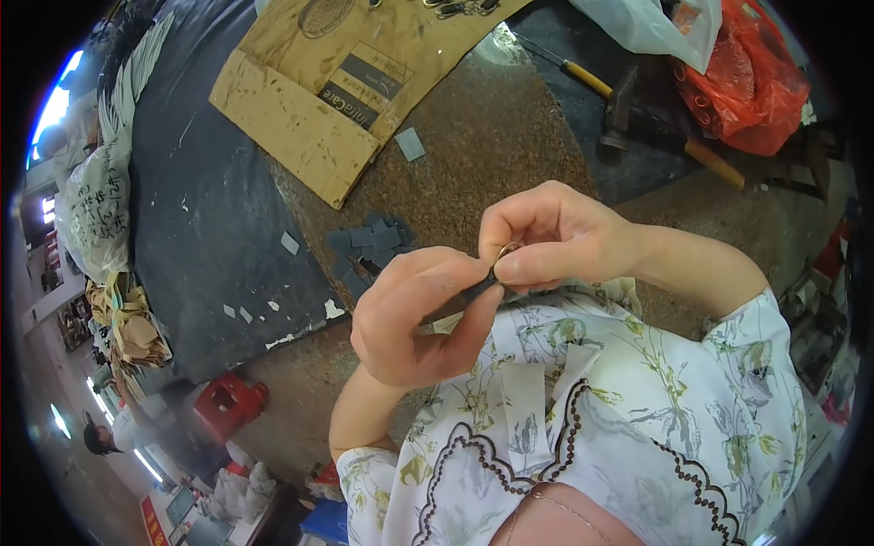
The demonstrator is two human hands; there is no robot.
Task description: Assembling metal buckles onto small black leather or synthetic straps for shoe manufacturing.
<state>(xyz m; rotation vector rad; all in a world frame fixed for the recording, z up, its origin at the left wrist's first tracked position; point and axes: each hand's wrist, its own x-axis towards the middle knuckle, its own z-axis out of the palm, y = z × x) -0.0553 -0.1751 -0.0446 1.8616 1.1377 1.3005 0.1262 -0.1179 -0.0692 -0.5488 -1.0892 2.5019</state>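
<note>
Both my hands meet in front of my chest, fingertips almost touching. With thumb and finger, my right hand pinches a small gold-coloured metal ring. My left hand is closed in a pinch just beside it, on a small dark strip that runs toward the ring. Fingers hide most of both pieces, so I cannot tell whether the strip passes through the ring. Left of my hands lies a loose pile of small dark blue-grey rectangular pieces on the brown speckled slab.
A flattened cardboard sheet covers the slab's far left, with small metal parts at its far edge. Far right are a hammer, a yellow-handled tool and a red plastic bag. A light grey piece lies by the cardboard.
</note>
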